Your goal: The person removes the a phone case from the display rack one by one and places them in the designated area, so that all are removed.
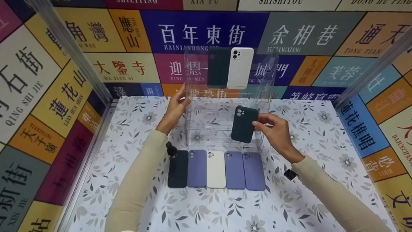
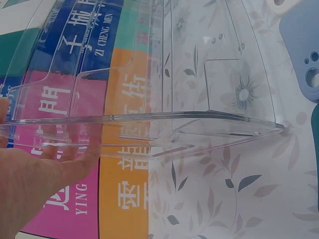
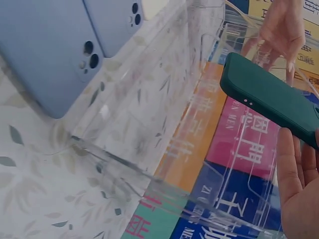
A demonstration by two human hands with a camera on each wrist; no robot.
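Note:
A clear plastic tiered display rack [image 1: 189,129] stands on the table. My left hand [image 1: 175,111] grips its left side edge; in the left wrist view, the fingers [image 2: 79,162] lie against the clear side panel. Between thumb and fingers, my right hand [image 1: 273,130] pinches the right edge of a dark green phone case [image 1: 245,125]. This case is held upright, slightly tilted, before the rack's lower tiers, its camera holes at the top. On the upper tier a dark green phone case [image 1: 217,72] and a white phone case [image 1: 240,71] stand side by side.
In front of the rack lies a row of phone cases: a dark one [image 1: 178,170], a purple one [image 1: 197,170], a white one [image 1: 216,170] and two more purple ones [image 1: 235,172]. Printed sign panels [image 1: 206,30] wall the back and sides of the flower-patterned table [image 1: 193,209].

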